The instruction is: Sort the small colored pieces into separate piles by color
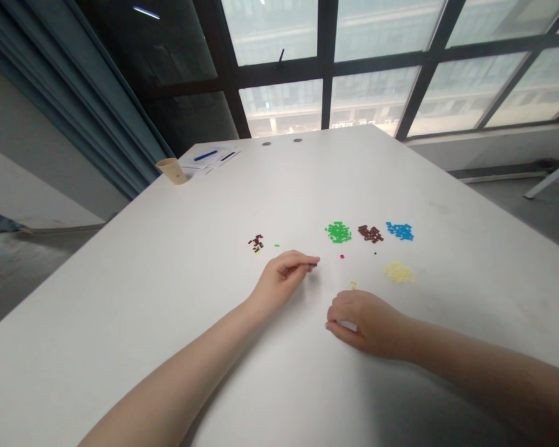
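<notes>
My left hand (286, 271) is above the table, thumb and fingers pinched on a small dark piece (312, 265). Closer to me, my right hand (361, 320) is curled, fingertips turned toward the thumb; whatever is between them is too small to make out. Just beyond the right hand lie a few tiny yellow pieces (353, 284). A red piece (341, 256) is to the right of the left fingertips. Left of that hand sits a cluster of dark brown pieces (257, 242), with a single green piece (277, 246) beside it.
Flat piles of green pieces (338, 232), brown pieces (370, 234), blue pieces (400, 231) and pale yellow pieces (399, 272) lie on the white table (205, 248). At the far left stand a tan paper cup (171, 172) and papers (205, 164) with a blue pen (205, 156).
</notes>
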